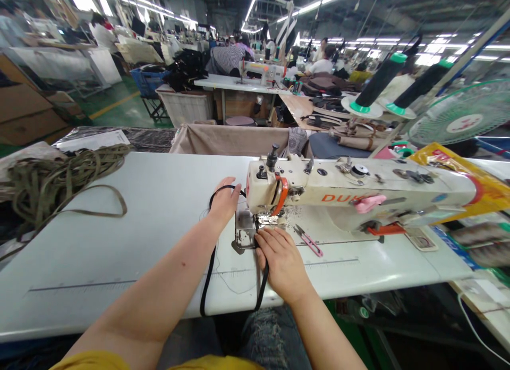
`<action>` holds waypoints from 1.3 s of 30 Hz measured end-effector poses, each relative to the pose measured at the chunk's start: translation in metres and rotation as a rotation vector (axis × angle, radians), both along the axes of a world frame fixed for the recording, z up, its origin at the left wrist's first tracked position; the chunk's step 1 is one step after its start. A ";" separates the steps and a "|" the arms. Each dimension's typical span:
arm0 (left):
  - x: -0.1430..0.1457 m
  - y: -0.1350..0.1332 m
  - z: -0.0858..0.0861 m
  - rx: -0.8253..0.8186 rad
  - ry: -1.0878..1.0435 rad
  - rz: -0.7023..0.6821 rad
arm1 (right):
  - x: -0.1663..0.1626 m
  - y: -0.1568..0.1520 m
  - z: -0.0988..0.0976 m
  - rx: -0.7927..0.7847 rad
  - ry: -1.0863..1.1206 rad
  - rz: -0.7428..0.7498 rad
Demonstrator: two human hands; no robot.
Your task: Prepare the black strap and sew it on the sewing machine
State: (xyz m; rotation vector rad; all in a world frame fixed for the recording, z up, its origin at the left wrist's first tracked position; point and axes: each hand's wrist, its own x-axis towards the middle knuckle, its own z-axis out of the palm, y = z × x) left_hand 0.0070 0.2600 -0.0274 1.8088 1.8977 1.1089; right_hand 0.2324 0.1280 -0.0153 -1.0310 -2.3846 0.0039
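A white industrial sewing machine (pixel 311 184) stands on the pale table, its presser foot and needle plate (pixel 246 229) by my hands. A narrow black strap (pixel 207 285) loops from behind the machine head over my left hand (pixel 225 200), whose fingers are curled on it left of the head. The strap hangs over the table's front edge and rises again under my right hand (pixel 282 261). That hand is closed over the strap just in front of the presser foot, fingertips close to the metal. Its palm side is hidden. Pink-handled thread snips (pixel 309 241) lie right of it.
A heap of olive strapping (pixel 64 178) covers the table's left end. Black thread cones (pixel 380 83) and a green fan (pixel 464 120) stand behind the machine at right. A cloth-lined bin (pixel 235 140) sits beyond the table. Several people work farther back.
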 end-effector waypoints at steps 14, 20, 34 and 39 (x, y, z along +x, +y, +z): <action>-0.022 -0.008 0.009 0.132 -0.118 -0.052 | -0.001 0.001 0.002 0.008 -0.008 0.000; -0.041 -0.018 0.016 0.118 -0.173 -0.041 | -0.001 0.001 0.005 0.001 -0.010 0.005; -0.051 -0.053 0.036 0.056 -0.401 -0.006 | 0.000 0.004 0.001 0.024 -0.069 0.011; -0.059 -0.066 0.033 0.012 -0.578 0.086 | 0.000 0.006 0.003 0.037 -0.075 0.016</action>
